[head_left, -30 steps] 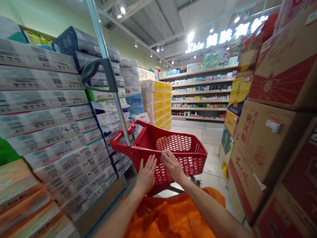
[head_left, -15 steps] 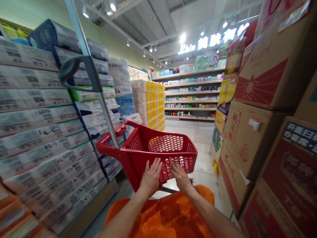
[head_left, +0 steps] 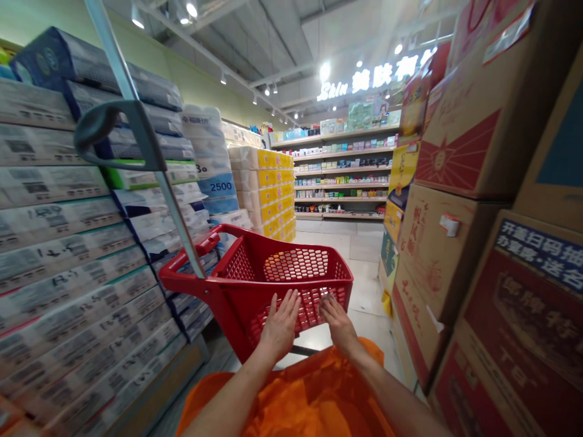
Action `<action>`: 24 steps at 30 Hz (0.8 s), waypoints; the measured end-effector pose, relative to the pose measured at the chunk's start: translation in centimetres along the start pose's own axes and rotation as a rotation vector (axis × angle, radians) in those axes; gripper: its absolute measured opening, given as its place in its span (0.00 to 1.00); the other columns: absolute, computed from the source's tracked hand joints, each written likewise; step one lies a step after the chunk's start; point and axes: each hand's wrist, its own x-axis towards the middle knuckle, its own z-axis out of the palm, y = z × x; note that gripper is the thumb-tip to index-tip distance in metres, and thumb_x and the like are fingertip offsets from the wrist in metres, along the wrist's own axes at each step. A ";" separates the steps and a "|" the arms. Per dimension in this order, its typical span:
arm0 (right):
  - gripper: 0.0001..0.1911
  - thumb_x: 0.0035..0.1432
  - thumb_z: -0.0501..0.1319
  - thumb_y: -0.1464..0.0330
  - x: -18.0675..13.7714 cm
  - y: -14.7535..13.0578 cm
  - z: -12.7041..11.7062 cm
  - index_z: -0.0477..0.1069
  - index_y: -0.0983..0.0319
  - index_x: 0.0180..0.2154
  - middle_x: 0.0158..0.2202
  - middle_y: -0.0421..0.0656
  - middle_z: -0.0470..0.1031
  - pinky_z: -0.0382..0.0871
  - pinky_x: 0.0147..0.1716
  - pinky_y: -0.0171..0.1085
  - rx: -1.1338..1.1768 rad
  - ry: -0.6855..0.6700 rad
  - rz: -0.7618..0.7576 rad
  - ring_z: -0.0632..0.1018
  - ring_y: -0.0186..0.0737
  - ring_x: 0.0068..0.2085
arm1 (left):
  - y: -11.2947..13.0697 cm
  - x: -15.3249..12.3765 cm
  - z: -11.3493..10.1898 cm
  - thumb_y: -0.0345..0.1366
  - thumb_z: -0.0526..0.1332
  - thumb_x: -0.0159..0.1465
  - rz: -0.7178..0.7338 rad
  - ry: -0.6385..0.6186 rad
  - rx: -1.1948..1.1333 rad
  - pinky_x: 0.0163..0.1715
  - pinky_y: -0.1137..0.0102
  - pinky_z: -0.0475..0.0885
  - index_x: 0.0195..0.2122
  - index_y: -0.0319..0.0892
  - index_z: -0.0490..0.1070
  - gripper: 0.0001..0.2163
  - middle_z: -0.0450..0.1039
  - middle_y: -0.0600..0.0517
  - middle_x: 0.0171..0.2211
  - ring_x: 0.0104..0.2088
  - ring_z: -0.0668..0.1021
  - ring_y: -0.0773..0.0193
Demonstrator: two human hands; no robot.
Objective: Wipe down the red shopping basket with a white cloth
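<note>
A red plastic shopping cart (head_left: 228, 309) with a perforated basket stands side-on in front of me. My left hand (head_left: 281, 323) is held out before the cart's near side, fingers extended, palm down, holding nothing. To its right, my right hand (head_left: 337, 321) is also stretched out with nothing in it; dark smudges show at its fingertips. Whether either hand touches the basket wall I cannot tell. From the cart's left end rises a metal pole (head_left: 170, 206) with a grey loop handle (head_left: 152, 136). Orange fabric (head_left: 300, 400) lies beneath my forearms.
Stacked paper packs (head_left: 54, 243) wall the left side, with yellow-and-white packs (head_left: 273, 188) farther on. Cardboard boxes (head_left: 437, 243) are piled close on the right. Shelves of small goods (head_left: 346, 164) close off the far end. Pale floor tiles (head_left: 364, 279) run between.
The view has shifted, so the cart, shelves and boxes sit farther left in the picture. My hands stay outstretched and have moved slightly apart.
</note>
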 end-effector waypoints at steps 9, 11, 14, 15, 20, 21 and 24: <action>0.22 0.57 0.45 0.79 -1.0 4.9 -1.2 0.65 0.63 0.51 0.55 0.48 0.62 0.61 0.53 0.47 -0.063 0.074 0.238 0.56 0.42 0.60 | 1.7 0.8 0.3 0.34 0.47 0.57 0.055 0.016 0.013 0.58 0.51 0.43 0.60 0.36 0.47 0.28 0.43 0.46 0.62 0.62 0.47 0.57; 0.23 0.56 0.45 0.81 -3.5 5.4 -0.6 0.66 0.61 0.50 0.55 0.47 0.63 0.62 0.53 0.47 -0.068 0.025 0.258 0.58 0.42 0.59 | 1.6 0.7 0.3 0.35 0.48 0.57 0.058 0.023 0.019 0.58 0.52 0.43 0.60 0.36 0.47 0.28 0.44 0.46 0.62 0.62 0.48 0.57; 0.23 0.57 0.46 0.79 -3.8 5.2 -0.7 0.64 0.60 0.52 0.56 0.45 0.61 0.61 0.53 0.47 -0.038 0.034 0.249 0.58 0.42 0.59 | 1.2 0.6 0.4 0.34 0.49 0.56 0.035 0.017 0.019 0.58 0.53 0.43 0.60 0.36 0.47 0.29 0.43 0.46 0.62 0.62 0.47 0.58; 0.23 0.57 0.47 0.78 -2.8 4.9 -1.1 0.62 0.60 0.53 0.57 0.45 0.60 0.60 0.54 0.47 -0.022 0.058 0.235 0.57 0.42 0.59 | 1.0 0.5 0.4 0.34 0.49 0.55 0.022 0.014 0.018 0.58 0.52 0.43 0.60 0.37 0.47 0.29 0.43 0.47 0.62 0.62 0.47 0.58; 0.22 0.58 0.47 0.78 3.0 3.1 -2.0 0.61 0.62 0.53 0.58 0.46 0.58 0.56 0.56 0.49 0.023 0.130 0.150 0.52 0.43 0.61 | -0.2 0.0 0.5 0.35 0.49 0.55 -0.056 0.024 0.051 0.58 0.53 0.41 0.60 0.37 0.48 0.30 0.44 0.46 0.62 0.62 0.47 0.58; 0.22 0.58 0.47 0.79 2.8 2.6 -1.7 0.62 0.63 0.53 0.57 0.47 0.59 0.57 0.55 0.49 0.022 0.111 0.141 0.52 0.43 0.61 | -0.5 -0.3 0.5 0.35 0.49 0.54 -0.069 0.022 0.058 0.58 0.53 0.41 0.59 0.37 0.48 0.29 0.44 0.46 0.62 0.62 0.47 0.58; 0.22 0.56 0.46 0.81 0.4 0.7 -0.2 0.66 0.64 0.50 0.53 0.49 0.65 0.63 0.52 0.48 0.016 0.019 0.084 0.55 0.44 0.60 | -1.3 -1.0 0.6 0.35 0.49 0.54 -0.097 0.024 0.069 0.58 0.53 0.42 0.59 0.37 0.50 0.29 0.45 0.46 0.62 0.62 0.48 0.57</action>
